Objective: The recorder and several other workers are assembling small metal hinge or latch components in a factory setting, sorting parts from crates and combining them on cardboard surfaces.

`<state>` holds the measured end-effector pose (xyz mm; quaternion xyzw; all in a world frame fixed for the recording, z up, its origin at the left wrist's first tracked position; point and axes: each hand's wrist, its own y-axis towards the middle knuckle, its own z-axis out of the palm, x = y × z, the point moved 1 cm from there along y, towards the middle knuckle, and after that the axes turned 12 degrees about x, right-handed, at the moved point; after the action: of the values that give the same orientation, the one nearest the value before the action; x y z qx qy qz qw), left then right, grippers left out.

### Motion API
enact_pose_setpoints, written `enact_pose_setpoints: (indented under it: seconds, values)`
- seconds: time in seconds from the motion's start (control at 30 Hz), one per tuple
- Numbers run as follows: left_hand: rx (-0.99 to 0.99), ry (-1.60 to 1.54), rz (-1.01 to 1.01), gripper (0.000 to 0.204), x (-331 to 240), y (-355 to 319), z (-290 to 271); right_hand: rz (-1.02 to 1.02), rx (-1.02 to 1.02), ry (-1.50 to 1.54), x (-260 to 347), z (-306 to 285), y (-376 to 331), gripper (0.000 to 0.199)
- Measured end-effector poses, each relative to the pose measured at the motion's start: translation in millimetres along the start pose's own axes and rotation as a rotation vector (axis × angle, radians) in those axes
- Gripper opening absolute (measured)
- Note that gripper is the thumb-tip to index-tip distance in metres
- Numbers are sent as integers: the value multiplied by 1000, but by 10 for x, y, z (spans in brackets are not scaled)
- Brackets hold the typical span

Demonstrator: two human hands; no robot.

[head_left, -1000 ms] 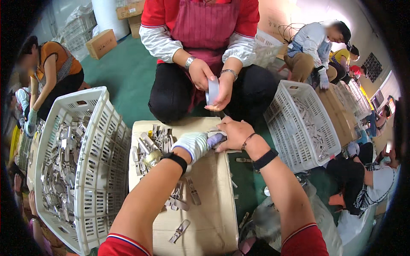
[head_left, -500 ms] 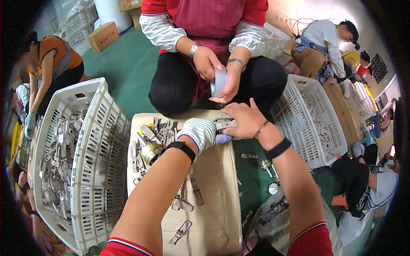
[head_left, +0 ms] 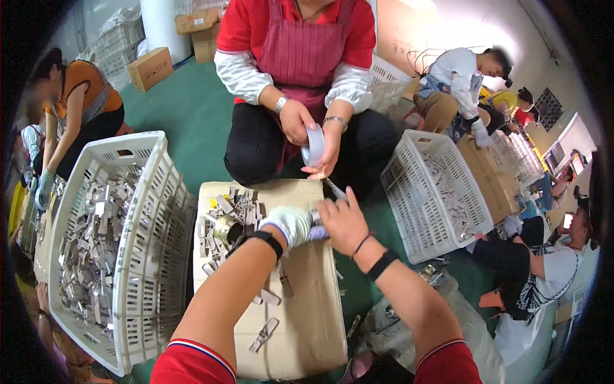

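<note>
My left hand [head_left: 289, 225], in a striped glove with purple fingertips, is closed round a small hinged metal clip [head_left: 315, 216] above the cardboard-topped work surface [head_left: 307, 320]. My bare right hand [head_left: 345, 224] grips the same clip from the right, its fingers bent and partly hiding it. A narrow grey strip [head_left: 335, 189] rises beside my right fingertips; whether it belongs to the clip cannot be made out. Left of my gloved hand lies a pile of similar metal clips [head_left: 246, 203] around a round metal can [head_left: 228, 228]. Another loose clip [head_left: 263, 335] lies nearer me.
A white crate [head_left: 144, 256] full of metal clips stands at left, another crate [head_left: 441, 192] at right. Opposite sits a co-worker [head_left: 300, 57] holding a roll of clear tape [head_left: 313, 146]. A plastic sack [head_left: 441, 320] lies by my right forearm. Other people sit at both sides.
My hands and the clip have shifted left in the picture, and the view has tilted up. My right hand has turned, its fingers now more bent. A grey strip now shows above them.
</note>
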<state>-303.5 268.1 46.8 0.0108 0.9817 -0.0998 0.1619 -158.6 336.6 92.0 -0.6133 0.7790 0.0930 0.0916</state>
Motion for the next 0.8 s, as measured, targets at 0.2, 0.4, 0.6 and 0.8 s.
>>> enact_pose_setpoints:
  seconds: [0.2, 0.4, 0.6, 0.8]
  values:
    - [304, -40, 8, 65, -1135, -1161, 4, 30, 274, 159, 742, -588, -1154, 67]
    - [294, -93, 76, 63, -1670, -2040, 679, 68, 258, 269, 1473, -836, -2053, 68]
    - [356, -72, -2, 61, -1992, -2193, 505, 167, 278, 247, 1666, -846, -2364, 60]
    - [303, -119, 51, 61, -1846, -2098, 751, 216, 341, 310, 1692, -793, -2348, 66]
